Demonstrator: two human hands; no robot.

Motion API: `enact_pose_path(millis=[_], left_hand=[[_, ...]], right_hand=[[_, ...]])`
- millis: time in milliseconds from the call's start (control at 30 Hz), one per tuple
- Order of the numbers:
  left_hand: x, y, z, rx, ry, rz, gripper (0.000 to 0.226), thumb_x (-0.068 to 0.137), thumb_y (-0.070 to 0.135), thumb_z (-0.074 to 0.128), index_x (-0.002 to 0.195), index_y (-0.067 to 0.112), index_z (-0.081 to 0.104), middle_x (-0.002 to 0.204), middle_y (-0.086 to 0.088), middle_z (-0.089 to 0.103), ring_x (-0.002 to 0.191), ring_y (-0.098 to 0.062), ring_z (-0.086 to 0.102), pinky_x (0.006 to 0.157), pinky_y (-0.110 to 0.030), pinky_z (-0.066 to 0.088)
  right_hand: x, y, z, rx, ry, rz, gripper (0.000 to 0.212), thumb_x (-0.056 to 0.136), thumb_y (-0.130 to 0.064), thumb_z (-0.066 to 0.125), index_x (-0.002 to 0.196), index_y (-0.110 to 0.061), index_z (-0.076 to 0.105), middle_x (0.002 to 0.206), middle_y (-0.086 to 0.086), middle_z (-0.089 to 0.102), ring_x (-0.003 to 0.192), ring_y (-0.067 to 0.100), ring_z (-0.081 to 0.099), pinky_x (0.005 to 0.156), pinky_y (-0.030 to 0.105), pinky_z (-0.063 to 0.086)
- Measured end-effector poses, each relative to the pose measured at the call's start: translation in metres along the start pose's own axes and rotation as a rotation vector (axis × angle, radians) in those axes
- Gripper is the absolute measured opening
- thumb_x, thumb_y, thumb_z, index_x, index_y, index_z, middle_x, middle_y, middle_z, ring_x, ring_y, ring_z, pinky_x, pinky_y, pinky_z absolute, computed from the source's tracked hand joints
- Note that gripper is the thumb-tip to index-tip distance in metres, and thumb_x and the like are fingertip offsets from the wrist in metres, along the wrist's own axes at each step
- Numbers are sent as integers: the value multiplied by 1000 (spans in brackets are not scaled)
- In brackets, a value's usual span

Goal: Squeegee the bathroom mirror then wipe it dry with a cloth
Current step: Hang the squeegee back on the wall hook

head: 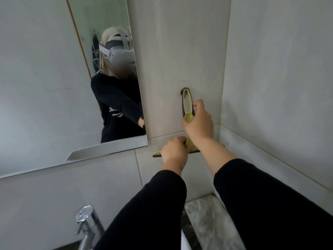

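Grey wall tiles [180, 51] surround the mirror [45, 87] at left. Your left hand [173, 150] grips the squeegee [187, 105] blade; right of it, your right hand [199, 121] closes around its handle, looped over a wall hook [182, 91].

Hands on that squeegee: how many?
2. The right hand grips the squeegee handle near the wall hook; the left hand holds its blade end below.
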State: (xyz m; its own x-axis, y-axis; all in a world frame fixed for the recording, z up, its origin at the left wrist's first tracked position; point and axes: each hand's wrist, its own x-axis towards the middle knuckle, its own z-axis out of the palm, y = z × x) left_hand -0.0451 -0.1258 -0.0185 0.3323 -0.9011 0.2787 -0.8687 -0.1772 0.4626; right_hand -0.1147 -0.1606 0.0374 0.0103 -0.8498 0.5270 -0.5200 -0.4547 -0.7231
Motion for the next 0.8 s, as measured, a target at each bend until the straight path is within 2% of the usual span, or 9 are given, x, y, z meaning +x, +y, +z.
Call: enact_pose_path(millis=[167,267,367,433,500,567,633,700,800], left_hand=[[-2,-8,12,-35,-70,-16,15,95,25,51,100,18,64,93,-5,69,82,-28,64,61,-33,45],[1,-12,16,-63,-74,-14,15,95,25,52,104,19,63,94,-5,68,85,-29,64,64,-34,47],[4,-16,17,-111,-89,-2,17,93,20,54,107,24,63,99,-2,71,90,-26,66,76,-41,57],[2,-18,12,-129,-87,12,25,93,18,55,117,24,61,110,-3,70,100,-26,65,85,-44,55],[-3,-20,2,-164,-84,21,34,92,15,57,126,20,56,122,-3,65,112,-25,60,94,-42,51],[-9,-25,-13,-202,-79,16,40,91,11,59,130,17,54,129,-1,60,119,-21,56,99,-38,47],[-18,-31,-33,-208,-69,24,39,90,9,60,128,16,56,127,0,62,118,-18,57,100,-35,47],[-31,-38,-57,-183,-54,35,34,90,10,60,122,18,59,121,2,65,113,-16,59,97,-33,49],[-55,-54,-98,-164,-16,25,27,90,10,59,115,16,64,115,0,67,109,-17,61,95,-37,51]], right_hand=[[-10,7,7,9,-41,26,42,87,-14,67,121,-17,42,101,6,64,87,28,64,72,36,54],[-9,6,6,7,-64,43,42,89,-13,64,123,-16,40,105,6,63,89,28,63,71,34,50],[-7,4,1,-18,-108,71,44,90,-14,63,126,-16,38,107,6,62,93,29,63,69,32,44],[-7,0,-4,-35,-136,98,50,90,-16,65,132,-17,37,116,7,60,102,29,61,74,33,43],[-10,-7,-10,-70,-143,116,59,90,-17,65,139,-17,33,130,7,52,113,29,56,79,35,42],[-14,-18,-16,-168,-135,116,58,92,-12,59,142,-16,31,135,10,44,119,32,49,82,37,41],[-21,-34,-24,-280,-170,120,50,92,-7,54,138,-15,35,134,13,40,118,33,45,80,37,40],[-30,-52,-28,-349,-268,102,47,90,-5,53,135,-15,42,133,12,41,118,33,46,85,38,43],[-47,-85,-24,-397,-398,-1,42,88,-8,56,129,-15,53,133,11,48,118,31,51,91,36,47]])
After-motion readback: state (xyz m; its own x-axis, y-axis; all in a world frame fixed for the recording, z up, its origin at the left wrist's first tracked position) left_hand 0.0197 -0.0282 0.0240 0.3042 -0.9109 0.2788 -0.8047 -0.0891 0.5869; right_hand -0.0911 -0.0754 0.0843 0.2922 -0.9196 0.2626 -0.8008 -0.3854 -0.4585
